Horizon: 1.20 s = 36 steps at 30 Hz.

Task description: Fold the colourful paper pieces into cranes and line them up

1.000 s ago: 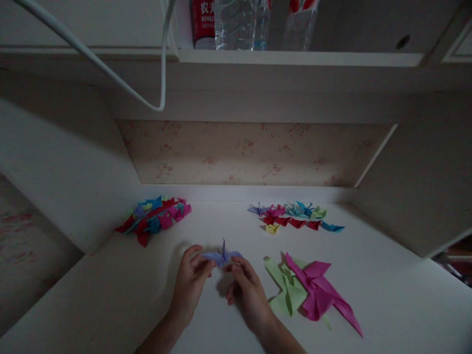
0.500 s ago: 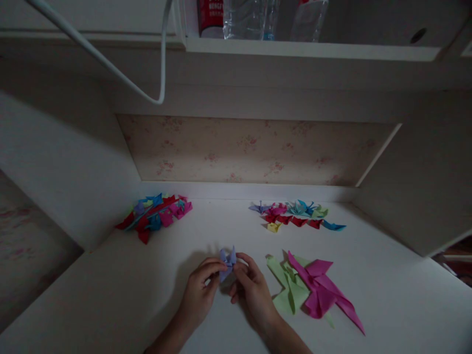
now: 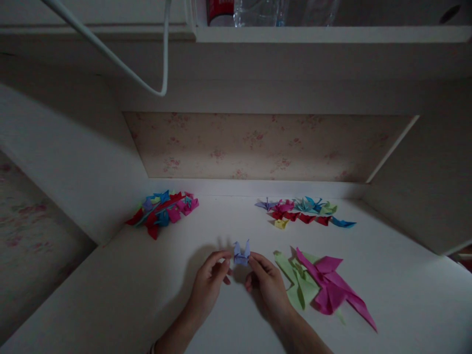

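1. we have the lilac paper piece (image 3: 241,257) up in front of us, left of the magenta folded paper (image 3: 334,285) and a little farther back than its middle; two points stand upright on it, with a flat band between them.
2. our right hand (image 3: 271,285), left of the magenta folded paper, pinches the lilac paper piece at its right edge; our left hand (image 3: 209,278), farther left, is curled with thumb and forefinger close by the other edge, and we cannot tell whether they grip it.
3. we judge most of the creasing on the lilac paper piece done; whether any fold is left we cannot tell; no sides spread out from it.
4. behind the magenta folded paper, a cluster of small folded pieces (image 3: 307,218) sits on the worktop (image 3: 228,324), looking complete to us; far left and behind lies a mixed heap (image 3: 162,211), shaped too.
5. the pale green folded paper (image 3: 300,285) lies left of the magenta folded paper, partly overlapped by it; both look shaped already, and neither is in our hands.
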### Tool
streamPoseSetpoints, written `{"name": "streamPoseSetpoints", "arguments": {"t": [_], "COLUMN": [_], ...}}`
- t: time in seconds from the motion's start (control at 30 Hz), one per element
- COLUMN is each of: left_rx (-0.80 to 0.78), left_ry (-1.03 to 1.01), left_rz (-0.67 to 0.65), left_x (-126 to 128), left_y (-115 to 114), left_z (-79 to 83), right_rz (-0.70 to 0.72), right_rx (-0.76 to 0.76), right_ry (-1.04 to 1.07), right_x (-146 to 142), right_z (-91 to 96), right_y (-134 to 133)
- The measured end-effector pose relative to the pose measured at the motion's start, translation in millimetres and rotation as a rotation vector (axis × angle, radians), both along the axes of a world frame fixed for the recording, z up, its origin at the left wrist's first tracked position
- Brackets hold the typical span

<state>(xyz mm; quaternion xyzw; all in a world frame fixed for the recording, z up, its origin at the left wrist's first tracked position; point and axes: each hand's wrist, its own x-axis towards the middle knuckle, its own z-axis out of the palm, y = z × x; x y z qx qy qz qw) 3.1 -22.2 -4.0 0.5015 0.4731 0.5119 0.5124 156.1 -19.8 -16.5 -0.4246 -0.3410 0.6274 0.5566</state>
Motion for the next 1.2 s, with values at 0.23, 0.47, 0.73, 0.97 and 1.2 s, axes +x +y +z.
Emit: {"name": "streamPoseSetpoints", "arguments": {"t": [0.23, 0.47, 0.73, 0.97, 1.2], "left_rx": [-0.123, -0.134, -0.112, -0.135, 0.117], "left_ry": [-0.107, -0.077, -0.062, -0.065, 0.215], "left_rz": [-0.067, -0.081, -0.077, -0.061, 0.011], "left_x": [2.9, 2.8, 2.8, 4.3, 4.4], "left_y": [1.5, 1.1, 1.5, 2.8, -10.6], "left_z": [-5.1, -1.3, -4.3, -4.8, 7.0], "right_rz": [0.033, 0.039, 0.042, 0.017, -0.189], "right_rx": [0.008, 0.028, 0.025, 0.007, 0.037], "right_ry": [0.026, -0.039, -0.033, -0.090, -0.344], "right_x": [-2.2, -2.2, -2.0, -2.0, 5.0], "right_z": [1.8, 2.2, -0.1, 5.3, 6.4], "right_y": [-1.2, -4.0, -4.1, -4.5, -3.2]}}
